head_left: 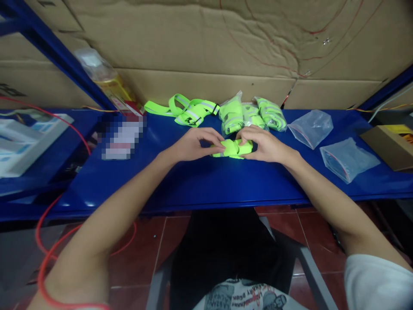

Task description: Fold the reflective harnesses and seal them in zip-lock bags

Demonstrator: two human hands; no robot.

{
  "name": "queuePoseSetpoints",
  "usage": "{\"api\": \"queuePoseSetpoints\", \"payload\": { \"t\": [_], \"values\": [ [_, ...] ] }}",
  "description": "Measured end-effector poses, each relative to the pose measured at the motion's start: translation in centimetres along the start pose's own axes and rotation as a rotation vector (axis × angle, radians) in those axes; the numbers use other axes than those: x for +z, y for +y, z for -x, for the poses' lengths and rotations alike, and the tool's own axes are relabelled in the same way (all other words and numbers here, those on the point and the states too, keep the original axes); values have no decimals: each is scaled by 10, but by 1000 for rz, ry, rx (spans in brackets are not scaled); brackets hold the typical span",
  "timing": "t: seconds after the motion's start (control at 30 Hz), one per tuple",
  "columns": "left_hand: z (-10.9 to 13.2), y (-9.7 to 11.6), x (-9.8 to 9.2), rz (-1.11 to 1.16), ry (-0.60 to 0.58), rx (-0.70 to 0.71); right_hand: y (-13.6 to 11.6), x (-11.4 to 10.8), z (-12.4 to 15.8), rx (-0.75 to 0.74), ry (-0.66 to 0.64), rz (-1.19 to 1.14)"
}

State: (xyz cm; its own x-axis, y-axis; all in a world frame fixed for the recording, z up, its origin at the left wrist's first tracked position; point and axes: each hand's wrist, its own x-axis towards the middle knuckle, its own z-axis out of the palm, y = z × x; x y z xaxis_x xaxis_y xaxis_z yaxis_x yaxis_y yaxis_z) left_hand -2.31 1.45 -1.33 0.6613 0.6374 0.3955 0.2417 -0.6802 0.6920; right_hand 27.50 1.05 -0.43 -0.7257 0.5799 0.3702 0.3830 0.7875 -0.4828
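Note:
Between my two hands is a folded bundle of neon-yellow reflective strap (232, 148), held low over the blue tabletop. My left hand (201, 144) pinches its left end with thumb and fingers. On the other side my right hand (263, 143) grips the right end, fingers curled over the top. Just beyond the hands lie several clear bags packed with the same strap (232, 113). A loose, unfolded reflective strap (189, 110) with black buckles spreads out behind my left hand.
Two clear zip bags (312, 127) lie on the blue table (193, 185) at right, near a cardboard box (389, 146). A bottle (103, 75) stands at the back left. A red hose (41, 232) hangs at left. Cardboard (180, 38) walls the back.

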Motion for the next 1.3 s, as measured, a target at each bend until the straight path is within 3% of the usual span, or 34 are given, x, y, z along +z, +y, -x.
{"api": "queuePoseSetpoints", "payload": {
  "t": [0.17, 0.37, 0.53, 0.6, 0.7, 0.87, 1.1, 1.3],
  "values": [
    [-1, 1, 2, 41, -5, -119, -4, -6, -2, 32, -45, -186],
    [1, -10, 1, -104, 7, 16, 11, 2, -1, 198, 57, -239],
    [2, -7, 0, -27, -74, -45, 7, 1, 0, 324, -130, -246],
    [1, -6, 2, 8, -56, -73, 3, 0, 0, 349, -160, -266],
    [0, -7, 9, 112, 4, -137, 0, 1, 0, 292, -130, -238],
    [-1, -13, 16, 237, -15, -217, 4, 11, -1, 210, -51, -303],
    [2, -8, 7, -22, 43, -154, 4, 17, -1, 210, 3, -204],
    [2, -3, 10, -100, 125, -133, -1, 20, -2, 161, 12, -132]
  ]
}}
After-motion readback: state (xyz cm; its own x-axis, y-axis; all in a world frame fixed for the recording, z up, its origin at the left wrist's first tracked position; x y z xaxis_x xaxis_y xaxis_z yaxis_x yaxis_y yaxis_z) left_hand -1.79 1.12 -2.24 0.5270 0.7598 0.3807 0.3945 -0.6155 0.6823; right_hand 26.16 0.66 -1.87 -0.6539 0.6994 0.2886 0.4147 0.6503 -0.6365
